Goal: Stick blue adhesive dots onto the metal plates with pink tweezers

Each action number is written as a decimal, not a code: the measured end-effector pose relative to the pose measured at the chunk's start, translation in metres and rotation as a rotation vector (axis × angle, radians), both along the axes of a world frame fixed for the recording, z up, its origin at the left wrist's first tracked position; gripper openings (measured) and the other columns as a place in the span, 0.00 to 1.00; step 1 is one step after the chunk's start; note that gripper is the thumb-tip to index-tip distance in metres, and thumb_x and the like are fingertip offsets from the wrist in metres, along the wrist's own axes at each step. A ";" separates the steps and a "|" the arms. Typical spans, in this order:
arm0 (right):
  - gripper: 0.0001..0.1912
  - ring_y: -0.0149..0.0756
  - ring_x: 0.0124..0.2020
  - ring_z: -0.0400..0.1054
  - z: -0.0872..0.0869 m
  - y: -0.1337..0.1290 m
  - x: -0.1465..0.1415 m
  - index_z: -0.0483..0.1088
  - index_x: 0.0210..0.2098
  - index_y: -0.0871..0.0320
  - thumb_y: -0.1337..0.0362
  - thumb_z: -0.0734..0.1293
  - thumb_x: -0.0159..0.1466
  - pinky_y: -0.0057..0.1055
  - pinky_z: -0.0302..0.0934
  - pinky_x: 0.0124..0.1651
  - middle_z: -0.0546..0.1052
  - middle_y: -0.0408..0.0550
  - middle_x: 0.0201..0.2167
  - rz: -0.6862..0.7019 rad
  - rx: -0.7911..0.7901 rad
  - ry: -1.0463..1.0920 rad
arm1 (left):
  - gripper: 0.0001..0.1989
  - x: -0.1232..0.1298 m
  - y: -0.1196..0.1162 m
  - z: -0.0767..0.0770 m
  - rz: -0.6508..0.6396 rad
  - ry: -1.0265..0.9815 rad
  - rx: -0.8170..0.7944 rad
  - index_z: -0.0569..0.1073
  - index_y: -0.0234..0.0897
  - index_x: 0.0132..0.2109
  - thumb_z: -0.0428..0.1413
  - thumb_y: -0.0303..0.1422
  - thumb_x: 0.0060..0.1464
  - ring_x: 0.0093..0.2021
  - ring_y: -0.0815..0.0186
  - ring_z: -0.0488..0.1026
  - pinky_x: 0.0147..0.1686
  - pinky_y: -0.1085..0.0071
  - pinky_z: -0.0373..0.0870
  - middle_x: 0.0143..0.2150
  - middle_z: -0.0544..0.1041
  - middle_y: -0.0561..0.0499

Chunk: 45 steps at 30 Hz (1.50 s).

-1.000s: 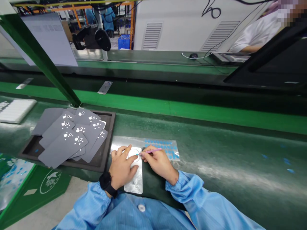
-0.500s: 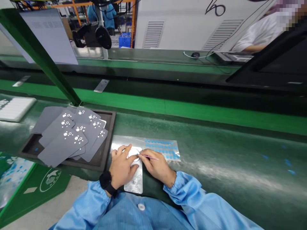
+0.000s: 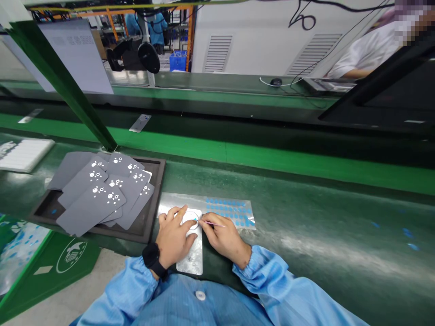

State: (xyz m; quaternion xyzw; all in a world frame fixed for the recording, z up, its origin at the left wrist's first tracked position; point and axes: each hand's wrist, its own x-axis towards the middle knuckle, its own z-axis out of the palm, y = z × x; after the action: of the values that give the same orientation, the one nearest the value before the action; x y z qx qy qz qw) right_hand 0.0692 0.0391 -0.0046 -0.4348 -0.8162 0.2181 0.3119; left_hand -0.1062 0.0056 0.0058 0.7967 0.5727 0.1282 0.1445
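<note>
Narrow silver metal plate (image 3: 193,259) lies on the dark green workbench belt (image 3: 306,213), and a white ring-shaped piece (image 3: 190,220) sits near the plate's far end. The left hand (image 3: 173,237), with a black wristwatch (image 3: 152,260) on its wrist, rests on the plate, its fingers (image 3: 176,216) spread and curving around the near and left side of the ring. The right hand (image 3: 224,236) lies just beside the ring, its thumb and forefinger pinched together on a slender pink tool (image 3: 212,222), whose fine tip touches the ring's right edge at a tiny blue speck. Whether the tool is tweezers or a pick is too thin to tell.

Beyond the plate lies a shiny backing sheet of small blue round stickers (image 3: 229,209), partly under the plate's far end. Left of the plate, a black rectangular tray (image 3: 154,199) holds overlapping grey cards punched with white-edged holes (image 3: 91,203). Both forearms, in light blue cleanroom sleeves (image 3: 261,271), reach toward the plate from the near edge.
</note>
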 end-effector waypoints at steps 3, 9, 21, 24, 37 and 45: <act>0.11 0.35 0.27 0.72 -0.002 0.000 -0.001 0.69 0.30 0.55 0.64 0.59 0.67 0.28 0.63 0.32 0.76 0.46 0.26 -0.024 -0.038 0.017 | 0.13 0.000 0.000 -0.001 0.000 0.002 0.012 0.75 0.45 0.46 0.58 0.34 0.52 0.55 0.48 0.61 0.44 0.52 0.59 0.62 0.65 0.44; 0.11 0.35 0.27 0.71 -0.002 -0.001 -0.004 0.68 0.30 0.55 0.64 0.59 0.67 0.28 0.64 0.32 0.76 0.46 0.25 -0.008 -0.034 0.008 | 0.13 0.001 0.000 -0.003 0.006 0.007 0.031 0.75 0.44 0.46 0.58 0.34 0.52 0.55 0.48 0.61 0.43 0.52 0.59 0.62 0.65 0.44; 0.10 0.36 0.27 0.70 0.009 0.005 0.001 0.67 0.28 0.55 0.63 0.59 0.65 0.30 0.62 0.32 0.74 0.45 0.25 -0.116 -0.139 0.120 | 0.14 -0.002 -0.006 -0.010 -0.002 -0.048 0.168 0.73 0.42 0.47 0.59 0.34 0.51 0.55 0.48 0.61 0.43 0.52 0.58 0.58 0.67 0.41; 0.12 0.38 0.33 0.69 0.018 0.020 0.000 0.65 0.28 0.56 0.68 0.55 0.65 0.32 0.63 0.39 0.73 0.49 0.29 -0.115 -0.124 0.084 | 0.17 -0.002 -0.011 -0.014 0.039 -0.068 0.251 0.70 0.37 0.47 0.61 0.36 0.50 0.56 0.47 0.60 0.46 0.51 0.58 0.55 0.68 0.39; 0.04 0.33 0.25 0.67 0.035 0.103 -0.005 0.68 0.31 0.57 0.66 0.66 0.54 0.27 0.59 0.26 0.73 0.41 0.24 0.012 -0.422 0.041 | 0.09 -0.005 -0.012 0.012 0.318 -0.061 0.497 0.67 0.38 0.44 0.53 0.32 0.55 0.51 0.52 0.63 0.48 0.54 0.61 0.50 0.68 0.41; 0.10 0.44 0.37 0.72 0.091 0.198 0.015 0.74 0.32 0.59 0.62 0.71 0.50 0.35 0.63 0.39 0.78 0.52 0.33 -0.499 -0.117 -0.048 | 0.21 -0.110 0.056 0.066 0.689 0.323 -0.026 0.68 0.35 0.50 0.59 0.39 0.50 0.51 0.49 0.66 0.45 0.58 0.64 0.49 0.72 0.39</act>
State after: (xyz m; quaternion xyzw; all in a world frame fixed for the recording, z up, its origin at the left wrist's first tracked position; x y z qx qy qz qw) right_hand 0.0840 0.2373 0.0861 -0.6449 -0.6770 0.1707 0.3108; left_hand -0.2160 0.0618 0.0715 0.5655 0.8240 0.0346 0.0109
